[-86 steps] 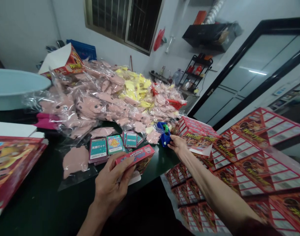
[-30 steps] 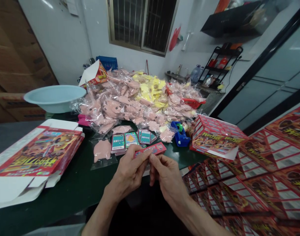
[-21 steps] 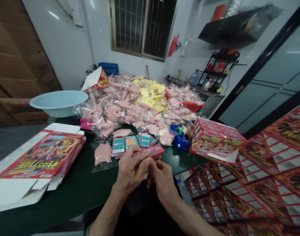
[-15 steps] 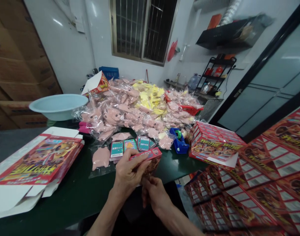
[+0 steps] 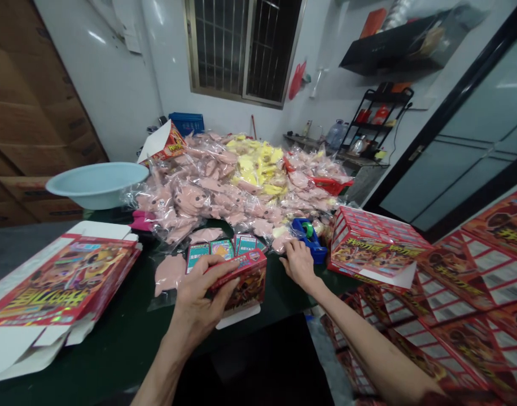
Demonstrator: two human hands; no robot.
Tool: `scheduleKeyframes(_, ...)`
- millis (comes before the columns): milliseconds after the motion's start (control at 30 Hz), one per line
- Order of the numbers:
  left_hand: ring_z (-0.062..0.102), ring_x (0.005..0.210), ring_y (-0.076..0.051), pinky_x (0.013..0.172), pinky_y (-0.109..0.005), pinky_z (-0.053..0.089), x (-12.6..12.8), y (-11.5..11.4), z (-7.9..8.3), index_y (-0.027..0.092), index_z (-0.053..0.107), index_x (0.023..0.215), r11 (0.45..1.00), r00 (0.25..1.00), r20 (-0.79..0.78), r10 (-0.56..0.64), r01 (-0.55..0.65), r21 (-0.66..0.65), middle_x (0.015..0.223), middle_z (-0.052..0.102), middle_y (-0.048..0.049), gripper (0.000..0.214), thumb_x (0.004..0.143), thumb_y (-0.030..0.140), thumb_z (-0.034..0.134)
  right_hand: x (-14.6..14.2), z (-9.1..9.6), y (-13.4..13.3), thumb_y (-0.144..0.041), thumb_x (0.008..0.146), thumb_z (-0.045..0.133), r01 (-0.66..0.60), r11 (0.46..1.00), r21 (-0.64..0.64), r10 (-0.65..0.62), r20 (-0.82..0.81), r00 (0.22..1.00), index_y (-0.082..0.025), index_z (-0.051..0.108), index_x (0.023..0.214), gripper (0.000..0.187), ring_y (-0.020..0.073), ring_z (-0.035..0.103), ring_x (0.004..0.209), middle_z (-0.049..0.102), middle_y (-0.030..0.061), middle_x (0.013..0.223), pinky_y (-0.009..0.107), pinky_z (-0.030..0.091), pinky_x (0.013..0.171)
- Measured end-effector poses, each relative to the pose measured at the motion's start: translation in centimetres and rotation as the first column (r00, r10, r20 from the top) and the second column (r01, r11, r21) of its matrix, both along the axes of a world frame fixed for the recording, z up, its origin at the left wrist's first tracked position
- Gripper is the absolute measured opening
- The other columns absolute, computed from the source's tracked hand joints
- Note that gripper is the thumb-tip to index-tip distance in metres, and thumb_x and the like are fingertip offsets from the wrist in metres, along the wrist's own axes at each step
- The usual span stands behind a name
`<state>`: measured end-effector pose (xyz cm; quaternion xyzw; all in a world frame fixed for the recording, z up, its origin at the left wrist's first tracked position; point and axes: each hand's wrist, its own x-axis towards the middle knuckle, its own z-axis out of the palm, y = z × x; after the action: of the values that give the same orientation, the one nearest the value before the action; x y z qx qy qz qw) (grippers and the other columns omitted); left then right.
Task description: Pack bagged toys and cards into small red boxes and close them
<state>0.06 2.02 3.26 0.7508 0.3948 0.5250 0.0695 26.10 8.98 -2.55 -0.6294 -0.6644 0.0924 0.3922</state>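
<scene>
My left hand (image 5: 199, 296) is closed round a small red printed box (image 5: 244, 280), holding it upright over the dark green table (image 5: 127, 332). My right hand (image 5: 298, 263) is stretched forward and rests by the blue tape dispenser (image 5: 308, 232), fingers curled toward it; I cannot see whether it grips anything. Behind the box lie several teal and pink cards (image 5: 222, 247) and a bagged pink toy (image 5: 167, 273).
A big heap of bagged pink and yellow toys (image 5: 237, 175) fills the table's back. A pale blue basin (image 5: 95, 183) stands at the left, flat red cartons (image 5: 59, 282) at the near left. Finished red boxes (image 5: 453, 287) are stacked at the right.
Both hands were working at the small red box close to me. Now my right hand has left it and reached out to the blue tape dispenser; the left keeps the box.
</scene>
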Motion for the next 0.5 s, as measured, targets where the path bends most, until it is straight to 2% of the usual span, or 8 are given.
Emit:
scheduleKeyframes(100,0.062,0.082,-0.015,0.078,-0.028,0.050,0.1,0.0,0.2,0.020,0.066,0.097,0.963,0.945,0.185,0.270,-0.263,-0.060,0.091,0.064,-0.0025,0.020,0.077,0.023,0.064,-1.4,0.8,-1.7,-0.024,0.079,0.053,-0.021,0.999,0.032,0.021,-0.012,1.000,-0.016,0.056,0.111,0.033,0.0302,0.046,0.111,0.054,0.0163,0.117,0.047,0.037,0.092)
scheduleKeyframes(200,0.061,0.079,-0.014,0.079,-0.028,0.050,0.5,-0.3,0.0,0.020,0.063,0.104,0.865,0.738,0.451,0.502,-0.418,-0.278,0.094,0.065,-0.0024,0.032,0.074,0.031,0.067,-3.3,1.8,-5.6,-0.035,0.085,0.050,-0.218,0.976,-0.026,0.202,-0.276,0.940,-0.020,0.039,0.132,0.050,0.0242,0.054,0.110,0.056,0.0131,0.121,0.037,0.047,0.083)
scheduleKeyframes(233,0.061,0.081,-0.014,0.079,-0.027,0.050,0.7,-0.4,-0.3,0.021,0.062,0.106,0.856,0.660,0.545,0.517,-0.389,-0.341,0.098,0.065,-0.0025,0.036,0.073,0.033,0.068,-3.9,2.1,-6.9,-0.038,0.082,0.055,-0.301,0.953,-0.046,0.257,-0.410,0.875,-0.020,0.035,0.135,0.059,0.0236,0.056,0.109,0.057,0.0122,0.122,0.035,0.049,0.081)
scheduleKeyframes(300,0.061,0.084,-0.014,0.079,-0.027,0.051,1.1,-0.8,-1.1,0.022,0.060,0.108,0.872,0.512,0.711,0.482,-0.205,-0.444,0.104,0.064,-0.0030,0.044,0.069,0.037,0.070,-4.9,3.0,-8.8,-0.038,0.077,0.063,-0.384,0.921,-0.062,0.269,-0.611,0.745,-0.020,0.037,0.134,0.065,0.0233,0.059,0.103,0.060,0.0104,0.119,0.033,0.051,0.079)
scheduleKeyframes(367,0.062,0.081,-0.015,0.077,-0.030,0.053,1.0,-1.4,-2.2,0.021,0.060,0.104,0.843,0.417,0.776,0.473,0.042,-0.537,0.101,0.064,-0.0036,0.047,0.063,0.042,0.073,-5.1,4.1,-9.6,-0.036,0.079,0.062,-0.380,0.923,-0.055,0.255,-0.651,0.715,-0.018,0.050,0.122,0.048,0.0207,0.063,0.092,0.066,0.0065,0.106,0.030,0.051,0.076)
scheduleKeyframes(400,0.063,0.079,-0.017,0.076,-0.032,0.054,0.6,-1.8,-2.8,0.020,0.060,0.101,0.803,0.429,0.761,0.486,0.124,-0.583,0.098,0.064,-0.0042,0.049,0.061,0.046,0.073,-4.9,4.7,-9.7,-0.035,0.081,0.059,-0.387,0.921,-0.046,0.274,-0.629,0.728,-0.018,0.055,0.116,0.038,0.0190,0.063,0.087,0.067,0.0047,0.099,0.028,0.050,0.074)
scheduleKeyframes(433,0.064,0.078,-0.018,0.076,-0.036,0.054,0.2,-2.2,-3.3,0.019,0.060,0.100,0.767,0.497,0.713,0.494,0.138,-0.627,0.095,0.065,-0.0050,0.053,0.059,0.048,0.074,-4.5,5.4,-9.7,-0.033,0.084,0.055,-0.411,0.911,-0.041,0.313,-0.582,0.751,-0.018,0.058,0.112,0.032,0.0175,0.062,0.084,0.067,0.0034,0.095,0.026,0.049,0.072)
scheduleKeyframes(500,0.063,0.088,-0.025,0.086,-0.045,0.051,-1.1,-3.1,-3.7,0.019,0.059,0.106,0.773,0.708,0.511,0.487,-0.078,-0.629,0.101,0.064,-0.0082,0.064,0.054,0.052,0.075,-3.7,7.0,-9.7,-0.028,0.085,0.053,-0.472,0.881,-0.041,0.411,-0.431,0.803,-0.019,0.061,0.107,0.025,0.0149,0.060,0.079,0.066,0.0017,0.089,0.023,0.047,0.069)
